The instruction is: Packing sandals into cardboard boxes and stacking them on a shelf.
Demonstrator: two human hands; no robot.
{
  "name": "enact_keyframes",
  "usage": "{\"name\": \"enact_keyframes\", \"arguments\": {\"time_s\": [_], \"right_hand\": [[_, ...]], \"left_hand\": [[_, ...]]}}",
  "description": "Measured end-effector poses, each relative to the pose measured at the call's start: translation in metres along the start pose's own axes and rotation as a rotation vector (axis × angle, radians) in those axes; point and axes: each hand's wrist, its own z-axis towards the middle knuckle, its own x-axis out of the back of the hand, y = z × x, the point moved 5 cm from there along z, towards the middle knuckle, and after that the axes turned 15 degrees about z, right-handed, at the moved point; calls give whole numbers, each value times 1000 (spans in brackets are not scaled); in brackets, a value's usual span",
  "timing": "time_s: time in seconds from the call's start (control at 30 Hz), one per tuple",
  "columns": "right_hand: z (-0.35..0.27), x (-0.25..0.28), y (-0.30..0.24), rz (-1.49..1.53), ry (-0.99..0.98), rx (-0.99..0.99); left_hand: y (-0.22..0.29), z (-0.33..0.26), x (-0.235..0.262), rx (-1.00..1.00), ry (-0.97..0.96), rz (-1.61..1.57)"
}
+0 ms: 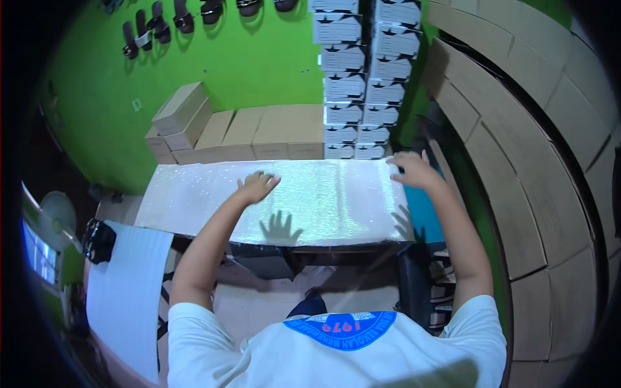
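Note:
Both arms stretch forward over a table covered with a shiny white sheet [317, 200] that looks like plastic or bubble wrap. My left hand [259, 187] hovers above the middle-left part of the sheet, fingers apart and holding nothing; its shadow falls on the sheet below. Over the right end of the table is my right hand [414, 170], also with spread fingers and nothing in them. It is nearest to the bottom of the stacked white boxes [372, 134] at the table's back, and I cannot tell whether it touches anything.
Brown cardboard boxes [259, 132] line the table's back edge against a green wall [259, 71] where sandals [183, 17] hang. Large cartons [517, 220] are stacked along the right. A second pale-topped table [126, 284] stands at left, with a dark object [99, 240] on it and a fan [57, 220] beyond.

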Motion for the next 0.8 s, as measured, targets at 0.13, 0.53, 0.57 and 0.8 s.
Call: {"name": "enact_keyframes", "arguments": {"time_s": [0.13, 0.53, 0.57, 0.8], "right_hand": [[41, -80, -6, 146, -75, 31], [208, -153, -144, 220, -56, 257], [229, -165, -149, 212, -103, 177], [300, -228, -200, 212, -54, 70]], "left_hand": [[-64, -29, -42, 85, 29, -204], [-215, 41, -59, 128, 132, -296], [-225, 52, -57, 117, 120, -299], [-254, 122, -44, 39, 141, -221]]}}
